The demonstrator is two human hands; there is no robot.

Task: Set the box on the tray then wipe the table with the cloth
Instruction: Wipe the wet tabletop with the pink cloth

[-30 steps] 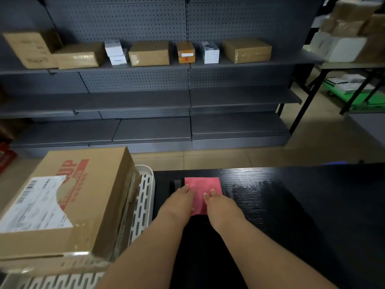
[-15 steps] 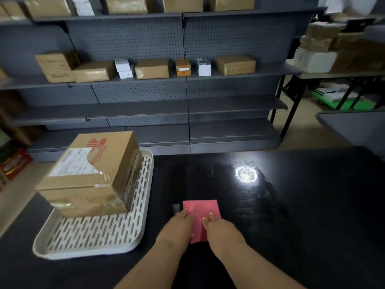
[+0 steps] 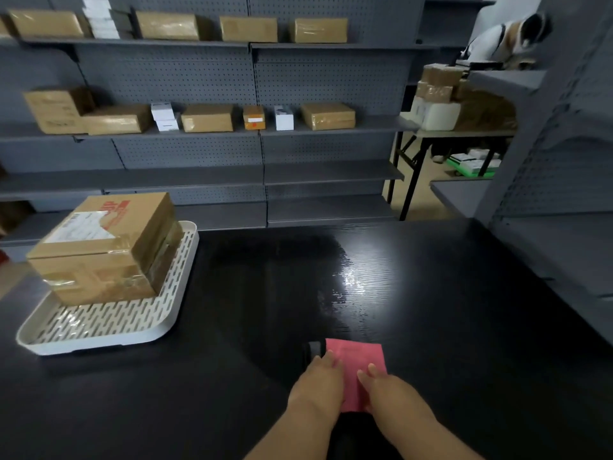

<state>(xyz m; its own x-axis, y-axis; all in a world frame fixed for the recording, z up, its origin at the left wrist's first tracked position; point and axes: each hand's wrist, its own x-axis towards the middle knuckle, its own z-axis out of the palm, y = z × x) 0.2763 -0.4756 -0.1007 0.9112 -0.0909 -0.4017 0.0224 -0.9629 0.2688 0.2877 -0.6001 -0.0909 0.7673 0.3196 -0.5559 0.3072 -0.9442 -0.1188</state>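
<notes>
A taped cardboard box (image 3: 106, 247) with a shipping label stands on the white slotted tray (image 3: 109, 330) at the left of the black table (image 3: 464, 327). A pink cloth (image 3: 356, 366) lies flat on the table near its front edge. My left hand (image 3: 320, 381) and my right hand (image 3: 386, 390) both press flat on the cloth, side by side, fingers straight. A small dark object (image 3: 315, 348) peeks out at the cloth's left corner.
Grey pegboard shelving (image 3: 258, 134) with several cardboard and white boxes stands behind the table. More shelving (image 3: 564, 194) rises at the right edge. A folding table (image 3: 464, 134) with parcels stands at the back right.
Both hands have drawn the cloth back toward the table's front edge. The view has pulled back and up, so the box and tray now sit farther off at the left.
</notes>
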